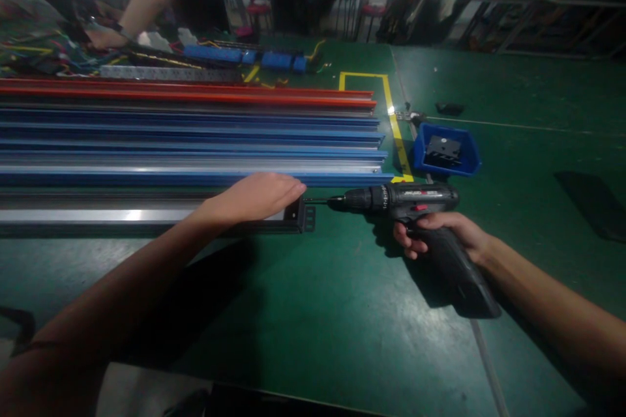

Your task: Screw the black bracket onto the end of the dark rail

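My right hand (pixel 440 234) grips a black cordless drill (pixel 420 199) by its handle, index finger at the trigger. The drill lies level, its long thin bit (pixel 317 201) pointing left at the end of a black and silver metal profile (pixel 122 215). A small black slotted end bracket (pixel 309 218) shows at that end. Whether the bit touches a screw there, I cannot make out. Across the profile's end my left hand (pixel 259 195) rests palm down, fingers stretched out and close together, thumb hidden.
Several blue profiles (pixel 195 143) and red ones (pixel 195 94) lie parallel behind. A blue bin (pixel 472 159) holding black brackets (pixel 444 148) stands behind the drill, near yellow tape (pixel 398 137) on the green table (pixel 313 313). A co-worker's arm (pixel 141 10) reaches over wires and blue parts (pixel 212 53).
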{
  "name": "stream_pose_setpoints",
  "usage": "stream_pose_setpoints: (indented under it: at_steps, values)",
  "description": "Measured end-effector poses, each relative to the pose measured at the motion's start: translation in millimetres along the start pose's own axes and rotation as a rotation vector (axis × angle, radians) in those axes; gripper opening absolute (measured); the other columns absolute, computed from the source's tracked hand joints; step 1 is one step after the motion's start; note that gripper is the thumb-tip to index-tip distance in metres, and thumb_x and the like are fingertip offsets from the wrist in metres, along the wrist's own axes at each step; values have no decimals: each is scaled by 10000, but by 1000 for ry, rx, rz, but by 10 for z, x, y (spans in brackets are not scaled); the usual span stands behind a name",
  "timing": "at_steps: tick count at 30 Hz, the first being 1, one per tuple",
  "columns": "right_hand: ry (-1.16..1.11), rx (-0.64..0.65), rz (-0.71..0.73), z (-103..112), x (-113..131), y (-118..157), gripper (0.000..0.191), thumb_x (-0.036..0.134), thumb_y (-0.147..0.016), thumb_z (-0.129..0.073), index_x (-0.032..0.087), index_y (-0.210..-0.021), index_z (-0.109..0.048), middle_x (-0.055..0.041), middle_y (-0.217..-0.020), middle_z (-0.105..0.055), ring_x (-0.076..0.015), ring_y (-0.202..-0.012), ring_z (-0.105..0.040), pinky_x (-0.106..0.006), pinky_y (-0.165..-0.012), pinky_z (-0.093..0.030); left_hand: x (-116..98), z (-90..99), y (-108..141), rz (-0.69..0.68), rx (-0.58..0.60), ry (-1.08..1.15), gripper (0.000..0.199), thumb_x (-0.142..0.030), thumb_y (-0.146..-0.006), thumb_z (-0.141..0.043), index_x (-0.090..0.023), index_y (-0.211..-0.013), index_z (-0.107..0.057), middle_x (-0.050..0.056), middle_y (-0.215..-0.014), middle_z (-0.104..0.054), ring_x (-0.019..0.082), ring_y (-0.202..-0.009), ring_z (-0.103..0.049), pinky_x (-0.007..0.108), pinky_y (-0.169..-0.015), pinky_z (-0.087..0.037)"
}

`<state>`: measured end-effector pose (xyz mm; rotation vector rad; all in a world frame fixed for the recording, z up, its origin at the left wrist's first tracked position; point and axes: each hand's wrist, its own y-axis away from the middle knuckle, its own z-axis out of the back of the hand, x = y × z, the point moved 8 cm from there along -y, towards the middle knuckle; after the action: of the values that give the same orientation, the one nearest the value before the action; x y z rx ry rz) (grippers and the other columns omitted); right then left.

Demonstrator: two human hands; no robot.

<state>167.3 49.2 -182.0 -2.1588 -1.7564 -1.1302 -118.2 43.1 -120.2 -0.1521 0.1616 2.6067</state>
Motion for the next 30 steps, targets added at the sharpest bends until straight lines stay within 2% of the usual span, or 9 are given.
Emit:
stream_pose_setpoints:
  at_steps: [9, 30]
  values:
    - [-12, 88, 7, -34, -7, -16, 263, 201, -952, -669, 4, -1119, -720, -126, -983, -717, -122, -758, -677, -308, -840, -606, 5, -8, -5, 31, 48, 17, 551, -450, -1111, -236, -181, -1034, -710, 78, -1039, -753, 210, -876, -680, 333, -797, -491]
    - [1, 34, -11, -54, -11, 7, 234, 200, -927, -713, 9, -1058, -745, -96, -902, -705, -88, -685, -632, -275, -805, -605, 27, -29, -8, 72, 84, 48, 587, -481, -1106, -213, -175, -1089, -715, 87, -1087, -752, 230, -927, -693, 360, -827, -496]
